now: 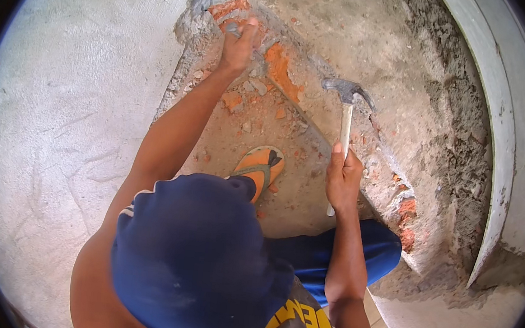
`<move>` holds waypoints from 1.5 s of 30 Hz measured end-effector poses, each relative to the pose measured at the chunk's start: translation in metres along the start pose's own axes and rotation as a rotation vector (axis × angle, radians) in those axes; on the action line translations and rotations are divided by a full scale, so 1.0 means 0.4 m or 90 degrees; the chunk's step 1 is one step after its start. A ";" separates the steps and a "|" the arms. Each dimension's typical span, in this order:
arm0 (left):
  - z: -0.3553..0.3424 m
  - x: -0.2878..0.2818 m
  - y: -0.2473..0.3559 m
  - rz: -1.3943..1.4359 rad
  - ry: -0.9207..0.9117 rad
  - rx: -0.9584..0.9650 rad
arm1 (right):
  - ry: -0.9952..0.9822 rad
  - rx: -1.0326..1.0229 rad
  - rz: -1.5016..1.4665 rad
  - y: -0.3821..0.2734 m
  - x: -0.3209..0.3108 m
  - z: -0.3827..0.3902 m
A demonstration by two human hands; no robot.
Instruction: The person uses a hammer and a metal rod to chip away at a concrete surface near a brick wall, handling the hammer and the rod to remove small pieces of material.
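Note:
My left hand (238, 48) is closed around a grey metal tool (233, 29), apparently a chisel, at a broken edge of plaster with exposed red brick (226, 4). My right hand (343, 178) grips the pale handle of a claw hammer (348, 91), whose metal head is raised to the right of my left hand. Between the two hands lie a patch of orange brick (280, 69) and scattered chips of rubble (249, 100). A second broken strip with red brick (407, 220) runs below and right of the hammer.
A pale plastered surface (63, 84) fills the left side. Long whitish curved-looking boards or edges (500, 153) stand at the far right beside rough dark mortar. An orange sandal (256, 169) on my foot rests among debris, below my hands. My head covering and knee occupy the lower middle.

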State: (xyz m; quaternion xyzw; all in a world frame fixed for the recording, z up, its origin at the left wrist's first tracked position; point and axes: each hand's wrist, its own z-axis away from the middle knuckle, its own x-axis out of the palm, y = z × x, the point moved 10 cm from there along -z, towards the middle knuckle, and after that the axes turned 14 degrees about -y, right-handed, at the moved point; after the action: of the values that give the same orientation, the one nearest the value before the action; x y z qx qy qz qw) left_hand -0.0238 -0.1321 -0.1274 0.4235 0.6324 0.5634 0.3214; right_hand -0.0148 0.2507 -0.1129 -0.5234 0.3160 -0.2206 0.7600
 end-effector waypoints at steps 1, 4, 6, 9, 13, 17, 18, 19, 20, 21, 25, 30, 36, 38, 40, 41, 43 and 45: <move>-0.005 0.004 0.000 0.012 -0.003 0.017 | -0.007 -0.018 0.016 -0.012 0.006 0.001; -0.004 -0.014 0.010 -0.027 0.088 0.030 | -0.022 -0.011 0.014 0.008 0.009 0.002; -0.009 -0.014 0.024 0.128 0.072 0.070 | -0.025 0.003 -0.005 0.013 0.009 0.001; -0.018 -0.014 0.063 0.223 0.082 0.118 | -0.017 -0.017 -0.022 0.012 0.016 -0.005; -0.011 -0.021 0.071 0.162 0.040 0.137 | -0.024 -0.037 -0.031 0.022 0.042 -0.011; 0.022 -0.023 0.043 -0.048 0.129 -0.053 | -0.014 -0.058 0.013 0.016 0.031 -0.002; 0.050 -0.043 0.035 -0.141 0.190 -0.061 | -0.021 -0.067 0.015 0.011 0.037 -0.003; 0.060 -0.060 0.023 -0.139 0.206 -0.055 | -0.028 -0.075 0.016 0.004 0.043 -0.006; 0.063 -0.056 0.017 -0.129 0.216 -0.048 | -0.024 -0.076 0.018 0.004 0.038 -0.009; 0.064 -0.025 0.027 -0.020 0.177 -0.031 | -0.017 -0.070 0.021 0.007 0.026 -0.003; 0.013 -0.016 0.073 0.122 0.099 0.123 | -0.047 0.006 -0.012 -0.019 0.029 -0.005; -0.022 -0.011 0.070 -0.017 0.088 0.106 | -0.082 -0.124 0.032 -0.193 0.021 -0.047; -0.071 0.069 0.107 -0.260 -0.060 -0.004 | 0.030 -0.457 0.068 -0.606 -0.038 -0.009; -0.088 0.071 0.096 -0.306 -0.097 -0.045 | 0.073 -0.486 0.006 -0.667 -0.042 0.003; -0.113 0.079 0.082 -0.348 -0.136 -0.078 | 0.039 -0.507 0.123 -0.661 -0.016 -0.045; -0.126 0.086 0.074 -0.350 -0.135 -0.096 | 0.032 -0.458 0.168 -0.638 -0.003 -0.079; -0.152 0.114 0.073 -0.353 -0.136 -0.129 | -0.002 -0.325 0.271 -0.586 0.024 -0.157; -0.167 0.062 0.050 -0.366 -0.100 -0.041 | -0.084 -0.174 0.363 -0.529 0.088 -0.239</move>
State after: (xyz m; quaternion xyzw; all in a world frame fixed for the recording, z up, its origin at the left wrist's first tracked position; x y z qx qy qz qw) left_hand -0.0899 -0.1393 -0.0953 0.2588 0.6813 0.4346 0.5292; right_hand -0.0590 0.0895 0.0523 -0.5240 0.4263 0.0801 0.7330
